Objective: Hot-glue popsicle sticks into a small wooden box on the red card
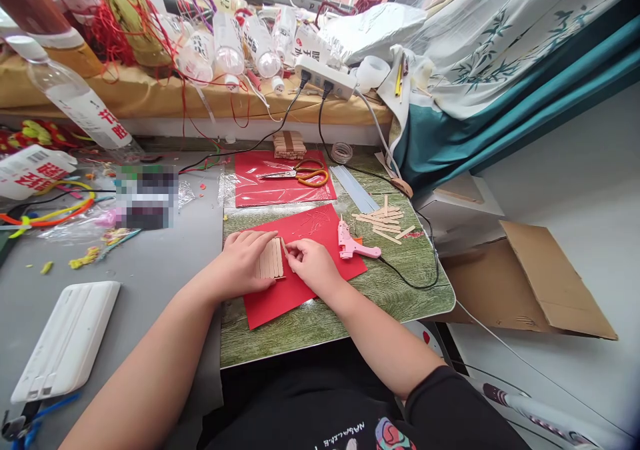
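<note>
On your far left, a white power bank (67, 340) lies on the grey tabletop (165, 263). Then comes your left hand (243, 263), spread over the left part of a small panel of wooden sticks (271, 261), its fingers along the far edge and its thumb at the near edge, holding it. The panel lies between your two hands, over a sheet of red paper (280, 307). At its right side stands a single stick (285, 247), pinched between the thumb and fingers of your right hand (311, 263). Well beyond your hands lie scissors (306, 174). Right of your right hand, a pink glue gun (350, 242) rests on the paper, and farther right lie loose sticks (384, 221).
</note>
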`<state>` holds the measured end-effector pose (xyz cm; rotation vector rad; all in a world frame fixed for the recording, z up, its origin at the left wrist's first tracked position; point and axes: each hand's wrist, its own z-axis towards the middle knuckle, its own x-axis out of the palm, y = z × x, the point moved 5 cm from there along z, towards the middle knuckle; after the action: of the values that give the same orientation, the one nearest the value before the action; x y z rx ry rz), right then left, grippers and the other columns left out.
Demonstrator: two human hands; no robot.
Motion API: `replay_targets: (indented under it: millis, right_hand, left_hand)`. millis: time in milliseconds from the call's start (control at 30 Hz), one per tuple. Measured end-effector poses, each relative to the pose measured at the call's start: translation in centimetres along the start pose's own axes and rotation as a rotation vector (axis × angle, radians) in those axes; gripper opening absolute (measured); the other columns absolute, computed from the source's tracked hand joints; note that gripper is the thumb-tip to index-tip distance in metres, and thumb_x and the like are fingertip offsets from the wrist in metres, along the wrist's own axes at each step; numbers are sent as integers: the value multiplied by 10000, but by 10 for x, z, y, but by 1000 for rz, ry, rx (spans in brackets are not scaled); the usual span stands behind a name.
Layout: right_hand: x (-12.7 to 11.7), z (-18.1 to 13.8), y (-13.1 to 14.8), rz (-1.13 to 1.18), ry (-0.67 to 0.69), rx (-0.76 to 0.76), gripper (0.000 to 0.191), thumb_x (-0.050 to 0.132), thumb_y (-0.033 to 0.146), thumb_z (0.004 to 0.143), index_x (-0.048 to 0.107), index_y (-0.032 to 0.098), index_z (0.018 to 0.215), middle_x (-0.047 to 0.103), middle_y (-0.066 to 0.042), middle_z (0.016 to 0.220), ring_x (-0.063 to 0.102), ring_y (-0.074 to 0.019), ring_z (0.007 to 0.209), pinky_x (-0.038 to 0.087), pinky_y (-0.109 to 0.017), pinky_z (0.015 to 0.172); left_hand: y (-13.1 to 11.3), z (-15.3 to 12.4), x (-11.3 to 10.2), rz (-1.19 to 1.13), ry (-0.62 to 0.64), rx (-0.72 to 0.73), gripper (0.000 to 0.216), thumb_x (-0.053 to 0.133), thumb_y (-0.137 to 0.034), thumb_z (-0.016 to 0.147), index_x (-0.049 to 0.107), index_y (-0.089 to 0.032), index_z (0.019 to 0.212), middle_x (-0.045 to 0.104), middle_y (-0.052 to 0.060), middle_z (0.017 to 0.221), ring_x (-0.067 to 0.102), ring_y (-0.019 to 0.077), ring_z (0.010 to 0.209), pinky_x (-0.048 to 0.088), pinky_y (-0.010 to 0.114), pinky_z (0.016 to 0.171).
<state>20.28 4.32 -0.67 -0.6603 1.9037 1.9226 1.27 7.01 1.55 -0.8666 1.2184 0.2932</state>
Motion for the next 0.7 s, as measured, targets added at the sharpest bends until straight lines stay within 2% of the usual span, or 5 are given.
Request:
replay_targets:
  millis: [233,700]
  right_hand:
    - [4,-2,-2,50,-45,-3,227,694,128,895,774,174,1103,749,-60,987,699,-177,825,568,-331,833]
    - [5,-11,-1,93,-45,-95,231,625,172,967,747,231,1154,761,-57,1117,721,-193,969,565,-341,861]
  left_hand:
    - [0,1,1,13,3,-9,921,734,-552,818,375,-237,1605,578,168,1514,509,408,1401,291,541,1186]
    - [1,0,3,14,-30,0,903,737,-508,803,388,-237,1590,597,163,1486,527,406,1376,307,532,1173]
